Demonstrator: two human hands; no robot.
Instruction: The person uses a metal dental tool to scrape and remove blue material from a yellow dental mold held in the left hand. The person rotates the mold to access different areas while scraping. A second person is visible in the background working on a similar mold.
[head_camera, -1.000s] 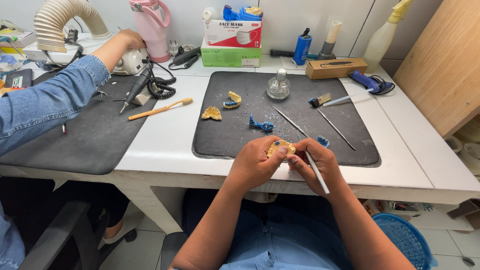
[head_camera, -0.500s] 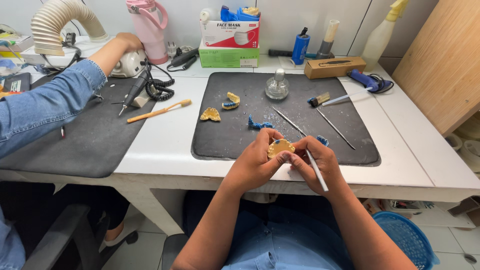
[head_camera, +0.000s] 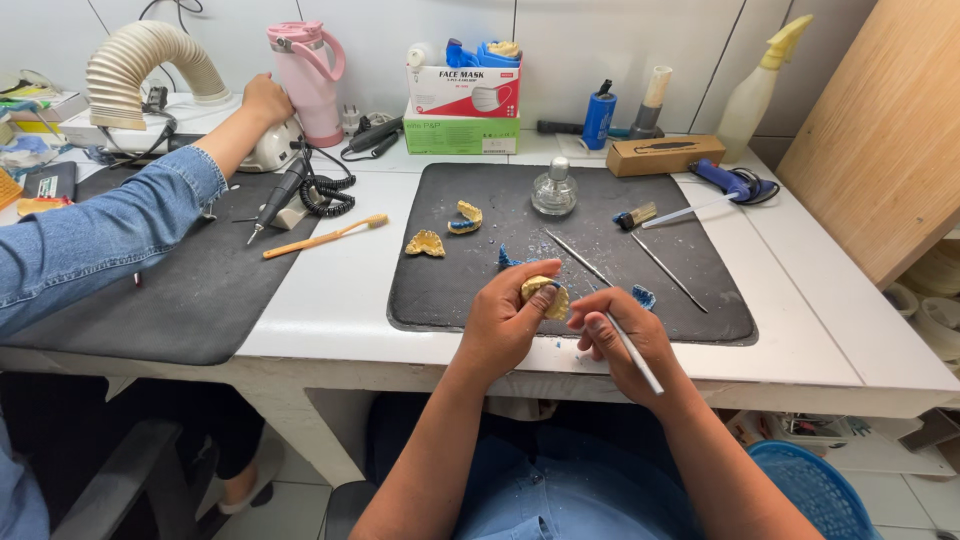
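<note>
Left hand (head_camera: 505, 325) has raised the yellow dental cast (head_camera: 545, 296) slightly, fingers closed round it, right hand (head_camera: 625, 340) gripping a thin tool (head_camera: 632, 352) alongside, carving apparently ongoing.

A white worktable (head_camera: 330, 310) stands against a white tiled wall (head_camera: 600, 40), evenly lit. A slanted wooden board (head_camera: 880, 130) leans at the right. Two dark mats (head_camera: 200, 290) cover much of the tabletop. Below, pale floor tiles (head_camera: 290, 500), a dark chair (head_camera: 110, 490) and a blue basket (head_camera: 815, 490) show.
</note>
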